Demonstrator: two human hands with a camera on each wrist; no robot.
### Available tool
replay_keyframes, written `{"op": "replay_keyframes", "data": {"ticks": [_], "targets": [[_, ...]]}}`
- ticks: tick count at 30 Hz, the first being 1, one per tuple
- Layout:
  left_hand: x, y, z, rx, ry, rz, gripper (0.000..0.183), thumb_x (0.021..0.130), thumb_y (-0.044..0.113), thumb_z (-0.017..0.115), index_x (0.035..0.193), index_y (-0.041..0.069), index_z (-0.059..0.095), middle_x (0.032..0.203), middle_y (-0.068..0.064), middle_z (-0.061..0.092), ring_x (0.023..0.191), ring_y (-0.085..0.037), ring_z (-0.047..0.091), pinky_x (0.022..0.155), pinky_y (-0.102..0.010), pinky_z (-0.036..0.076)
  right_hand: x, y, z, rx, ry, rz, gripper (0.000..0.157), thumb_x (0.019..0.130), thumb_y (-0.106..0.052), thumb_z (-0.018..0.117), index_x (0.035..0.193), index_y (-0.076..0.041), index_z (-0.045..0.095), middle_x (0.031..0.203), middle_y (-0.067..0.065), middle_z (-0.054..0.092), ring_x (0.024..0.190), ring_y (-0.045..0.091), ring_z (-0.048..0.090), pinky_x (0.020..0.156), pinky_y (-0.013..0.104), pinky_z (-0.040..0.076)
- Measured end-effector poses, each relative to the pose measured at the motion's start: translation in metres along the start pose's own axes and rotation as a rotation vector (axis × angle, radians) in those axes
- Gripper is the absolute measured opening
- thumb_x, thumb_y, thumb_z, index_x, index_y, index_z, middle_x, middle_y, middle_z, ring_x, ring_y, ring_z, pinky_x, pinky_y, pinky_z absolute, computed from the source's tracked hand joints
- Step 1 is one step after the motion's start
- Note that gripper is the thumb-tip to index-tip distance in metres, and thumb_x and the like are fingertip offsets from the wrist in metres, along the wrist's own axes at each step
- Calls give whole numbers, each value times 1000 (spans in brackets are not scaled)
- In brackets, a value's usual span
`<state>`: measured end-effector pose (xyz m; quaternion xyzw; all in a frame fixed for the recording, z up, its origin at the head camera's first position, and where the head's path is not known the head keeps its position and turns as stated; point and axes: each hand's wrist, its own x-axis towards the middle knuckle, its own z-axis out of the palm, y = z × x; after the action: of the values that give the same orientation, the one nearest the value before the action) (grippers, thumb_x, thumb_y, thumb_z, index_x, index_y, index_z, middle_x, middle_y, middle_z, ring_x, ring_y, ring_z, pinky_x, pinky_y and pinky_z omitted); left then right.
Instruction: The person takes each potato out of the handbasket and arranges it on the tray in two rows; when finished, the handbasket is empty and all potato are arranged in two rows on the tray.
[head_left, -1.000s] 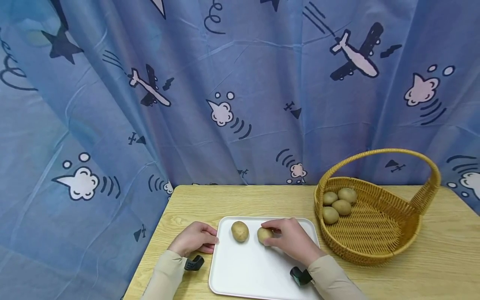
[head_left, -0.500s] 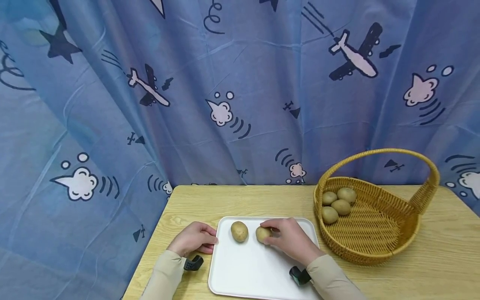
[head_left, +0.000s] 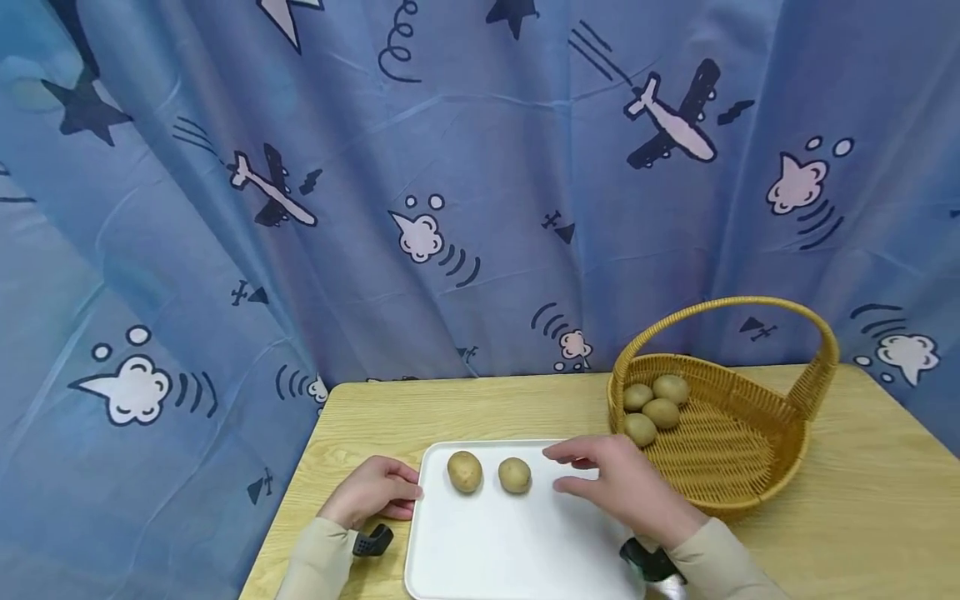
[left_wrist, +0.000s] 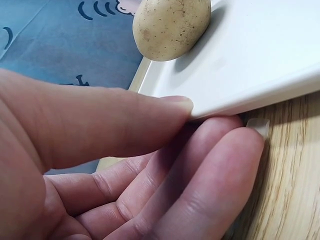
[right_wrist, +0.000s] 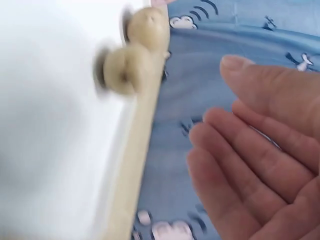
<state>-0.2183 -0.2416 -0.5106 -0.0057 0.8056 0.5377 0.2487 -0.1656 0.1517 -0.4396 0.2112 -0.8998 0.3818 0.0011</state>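
Note:
Two potatoes lie side by side at the back of a white tray (head_left: 517, 542): a larger left potato (head_left: 465, 472) and a rounder right potato (head_left: 514, 475). With its thumb on the rim and fingertips under the edge, my left hand (head_left: 373, 492) pinches the tray's left side; the left wrist view shows this grip close up. My right hand (head_left: 626, 483) hovers over the tray's right side, apart from the right potato, thumb and fingers spread and holding nothing. In the right wrist view both potatoes are blurred, and the right hand's palm (right_wrist: 270, 170) shows bare.
A wicker basket (head_left: 720, 454) with a tall handle stands at the right, just beyond my right hand. Several potatoes (head_left: 662, 413) sit in its left end. Behind the wooden table (head_left: 420, 408) hangs a blue patterned curtain (head_left: 487, 208).
My right hand has let go of the right potato and moved off to the right, its fingers spread. The left hand keeps its hold on the tray. The head view has shifted slightly.

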Motion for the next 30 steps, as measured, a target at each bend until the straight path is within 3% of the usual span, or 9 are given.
{"op": "replay_keyframes", "data": {"ticks": [4, 8, 15, 22, 30], "targets": [[-3, 0, -2, 4, 11, -8, 28, 97, 9, 77, 119, -8, 71, 98, -14, 73, 78, -17, 72, 72, -32, 70, -21, 10, -43, -82, 53, 17, 29, 92, -27, 88, 120, -21, 83, 116, -3, 82, 102, 18, 79, 87, 33, 68], [-4, 0, -3, 3, 16, -5, 28, 97, 9, 77, 119, -8, 71, 98, -14, 73, 79, -17, 72, 72, -32, 70, -33, 33, -81, -193, 111, 84, 28, 90, -29, 89, 118, -25, 84, 114, -6, 82, 103, 18, 79, 86, 33, 67], [0, -1, 2, -7, 4, -2, 29, 97, 10, 77, 120, -8, 71, 98, -14, 73, 79, -17, 72, 73, -32, 70, -26, 73, -130, -226, 96, 179, 35, 97, -30, 83, 126, -11, 79, 121, 11, 81, 107, 29, 78, 84, 32, 68], [0, 0, -1, -16, -11, -17, 29, 98, 11, 77, 120, -6, 72, 99, -14, 75, 80, -17, 74, 75, -33, 70, 1, 104, -142, -266, 67, 236, 47, 101, -35, 78, 134, -2, 74, 124, 20, 79, 116, 44, 73, 97, 63, 61], [-1, 3, 0, -11, 6, -8, 29, 98, 9, 76, 121, -7, 71, 100, -14, 76, 80, -17, 75, 75, -34, 70, 28, 134, -144, -291, 14, 329, 61, 100, -42, 77, 137, 5, 70, 133, 29, 73, 127, 58, 62, 100, 67, 58]]}}
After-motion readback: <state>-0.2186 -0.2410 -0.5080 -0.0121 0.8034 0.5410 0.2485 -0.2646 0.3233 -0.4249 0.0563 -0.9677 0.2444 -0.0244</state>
